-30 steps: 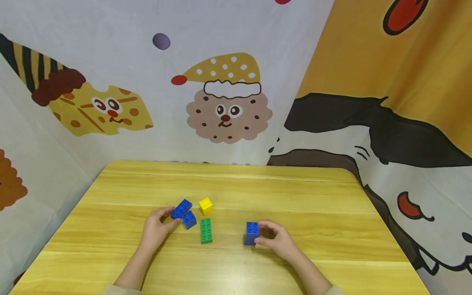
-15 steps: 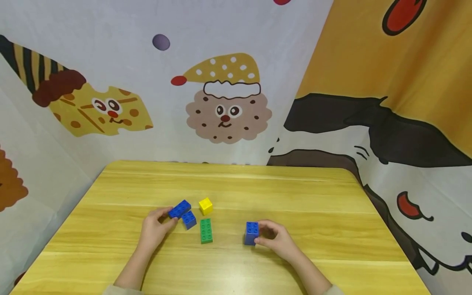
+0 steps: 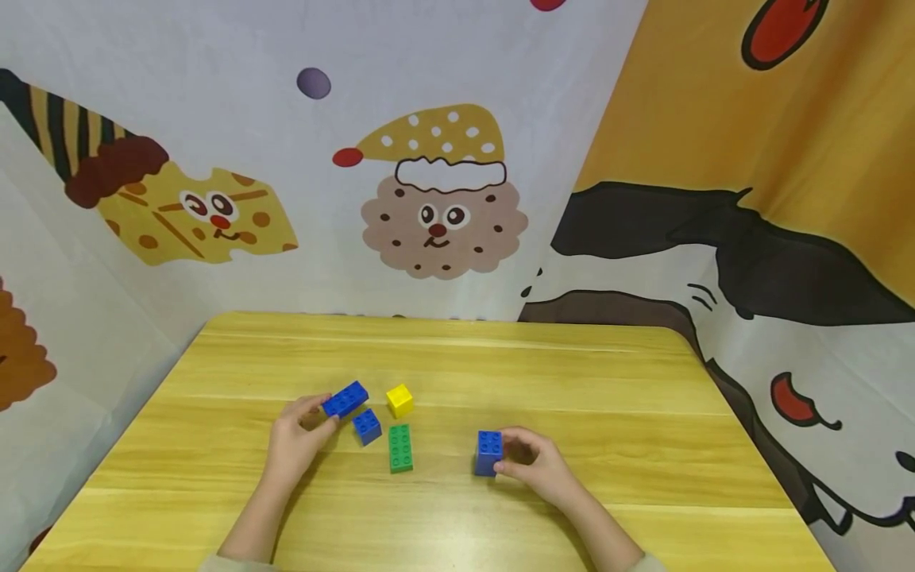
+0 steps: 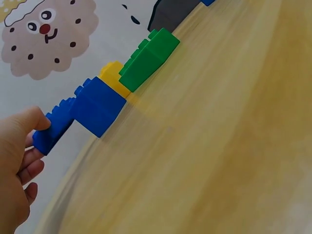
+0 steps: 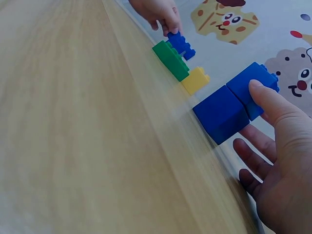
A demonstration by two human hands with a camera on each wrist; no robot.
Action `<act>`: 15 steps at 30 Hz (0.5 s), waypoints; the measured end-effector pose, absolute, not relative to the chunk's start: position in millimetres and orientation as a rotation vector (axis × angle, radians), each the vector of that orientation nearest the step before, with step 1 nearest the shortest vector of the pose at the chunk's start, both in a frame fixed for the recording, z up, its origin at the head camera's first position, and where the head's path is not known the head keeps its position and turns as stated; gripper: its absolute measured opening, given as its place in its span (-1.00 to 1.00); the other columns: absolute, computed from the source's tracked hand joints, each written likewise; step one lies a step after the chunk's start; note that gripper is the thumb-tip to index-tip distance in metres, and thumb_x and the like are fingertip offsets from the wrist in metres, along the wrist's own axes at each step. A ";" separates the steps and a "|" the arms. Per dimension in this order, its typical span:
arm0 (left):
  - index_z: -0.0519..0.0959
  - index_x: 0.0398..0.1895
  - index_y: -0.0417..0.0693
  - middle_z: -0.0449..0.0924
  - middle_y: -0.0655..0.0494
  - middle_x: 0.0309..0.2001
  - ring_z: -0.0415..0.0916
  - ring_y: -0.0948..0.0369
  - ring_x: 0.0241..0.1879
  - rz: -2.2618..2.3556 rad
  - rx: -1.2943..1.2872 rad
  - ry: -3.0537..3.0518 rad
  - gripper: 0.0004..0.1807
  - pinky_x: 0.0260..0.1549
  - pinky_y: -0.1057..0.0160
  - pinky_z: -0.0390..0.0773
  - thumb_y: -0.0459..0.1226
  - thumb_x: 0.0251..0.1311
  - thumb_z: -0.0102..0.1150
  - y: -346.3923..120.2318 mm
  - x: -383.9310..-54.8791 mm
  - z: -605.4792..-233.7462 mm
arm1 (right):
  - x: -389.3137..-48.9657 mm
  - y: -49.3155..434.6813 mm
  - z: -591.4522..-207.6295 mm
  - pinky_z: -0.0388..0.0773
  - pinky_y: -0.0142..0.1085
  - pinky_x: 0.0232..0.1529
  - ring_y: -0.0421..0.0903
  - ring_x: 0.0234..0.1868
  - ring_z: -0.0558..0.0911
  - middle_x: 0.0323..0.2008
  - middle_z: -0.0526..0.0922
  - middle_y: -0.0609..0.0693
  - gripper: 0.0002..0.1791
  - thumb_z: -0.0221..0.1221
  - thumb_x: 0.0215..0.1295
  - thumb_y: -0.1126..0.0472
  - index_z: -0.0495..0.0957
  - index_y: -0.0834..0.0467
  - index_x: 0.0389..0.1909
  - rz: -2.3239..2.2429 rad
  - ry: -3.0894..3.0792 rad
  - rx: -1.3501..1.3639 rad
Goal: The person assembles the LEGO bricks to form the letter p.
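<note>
Left hand (image 3: 291,443) pinches blue brick (image 3: 346,399); right hand (image 3: 538,467), blue stack (image 3: 488,454) (2 bricks).

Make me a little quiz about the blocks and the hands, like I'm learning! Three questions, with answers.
1. True or false: neither hand touches the yellow block.
2. How many blocks make up the blue stack that the right hand holds?
3. What colour is the long block that the left hand pinches? A green, B blue, C yellow.

Key: 1 true; 2 two; 3 B.
</note>
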State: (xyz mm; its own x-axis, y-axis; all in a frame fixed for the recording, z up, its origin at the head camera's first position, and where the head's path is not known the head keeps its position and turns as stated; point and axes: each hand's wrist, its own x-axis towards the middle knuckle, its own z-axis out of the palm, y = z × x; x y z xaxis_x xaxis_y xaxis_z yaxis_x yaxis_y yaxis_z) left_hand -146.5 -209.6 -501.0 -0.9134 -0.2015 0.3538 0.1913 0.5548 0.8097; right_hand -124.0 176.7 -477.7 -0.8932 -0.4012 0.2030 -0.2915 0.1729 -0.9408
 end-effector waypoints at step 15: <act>0.63 -0.05 -0.25 0.61 -0.08 -0.06 0.44 0.09 -0.13 -1.345 -0.031 -2.345 -0.59 -0.18 0.11 0.37 -0.47 -0.08 0.38 -202.6 -142.2 -475.2 | -124.3 177.5 -476.8 0.51 -0.25 -0.20 0.01 -0.19 0.57 -0.15 0.62 0.24 -0.57 0.32 0.09 0.42 0.51 0.39 0.01 -1.856 2.308 -0.670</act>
